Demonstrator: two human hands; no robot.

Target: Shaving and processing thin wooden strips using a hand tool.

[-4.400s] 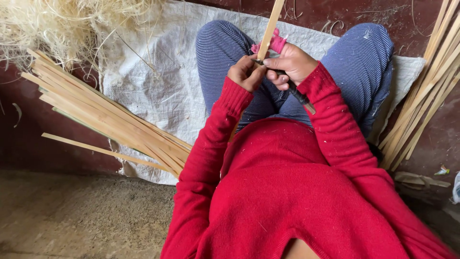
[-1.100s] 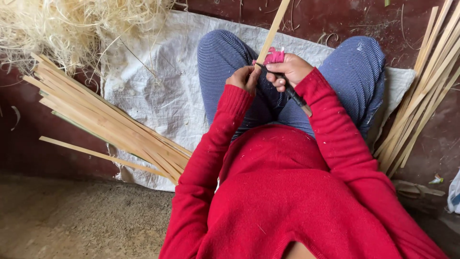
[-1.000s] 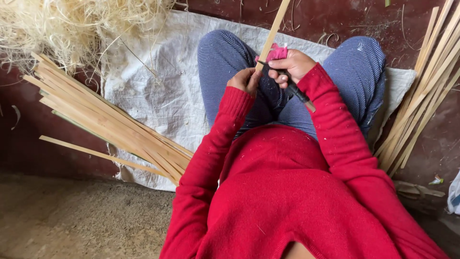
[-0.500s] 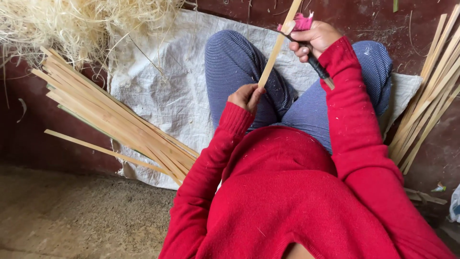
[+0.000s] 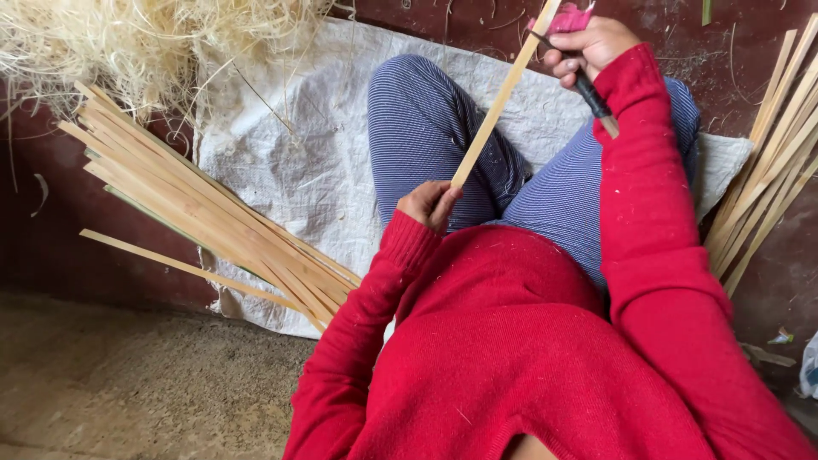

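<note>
My left hand [image 5: 429,203] grips the near end of a long pale bamboo strip [image 5: 503,94] that slants up and away to the right. My right hand [image 5: 590,47], stretched far forward near the top of the view, is closed on a knife with a dark handle [image 5: 592,92] and has pink cloth [image 5: 571,17] wrapped around its fingers. The knife meets the strip near its far end. Both arms are in red sleeves, and my knees in blue striped trousers [image 5: 426,128] lie below the strip.
A bundle of bamboo strips [image 5: 196,213] fans out at the left on a white woven sack [image 5: 298,170]. More strips [image 5: 767,153] lean at the right. A heap of pale shavings [image 5: 145,43] fills the top left. Brown floor lies at the bottom left.
My right hand has run the knife along the strip, away from my body, from beside my left hand to the strip's far end. My left hand has kept its hold near my lap.
</note>
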